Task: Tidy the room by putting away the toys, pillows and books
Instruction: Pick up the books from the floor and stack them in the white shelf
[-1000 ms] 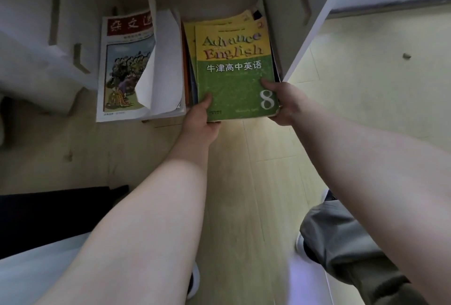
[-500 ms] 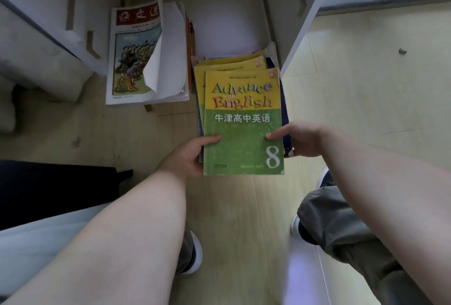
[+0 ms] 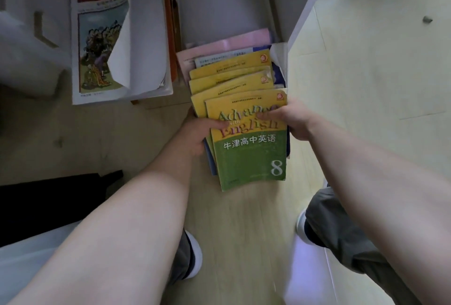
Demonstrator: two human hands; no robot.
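A fanned stack of yellow-and-green textbooks (image 3: 249,158) lies half out of the shelf's bottom compartment, over the wooden floor. The top one reads "Advance with English 8". My left hand (image 3: 195,133) grips the stack's left edge, thumb on the top cover. My right hand (image 3: 290,119) grips the right edge, its fingers lying across the cover's title. Behind the top book several more yellow books (image 3: 231,77) and a pink booklet (image 3: 227,43) fan back into the compartment.
A white shelf unit (image 3: 302,19) frames the compartment. To the left stands a magazine (image 3: 97,36) with a red title band and a curled white page, beside orange book spines (image 3: 170,36). My knees and shoes are below. A dark object (image 3: 48,202) lies at the left.
Both hands have pulled the book stack out of the compartment toward me, and the books have fanned apart. My hands have shifted from the stack's bottom corners up to its sides.
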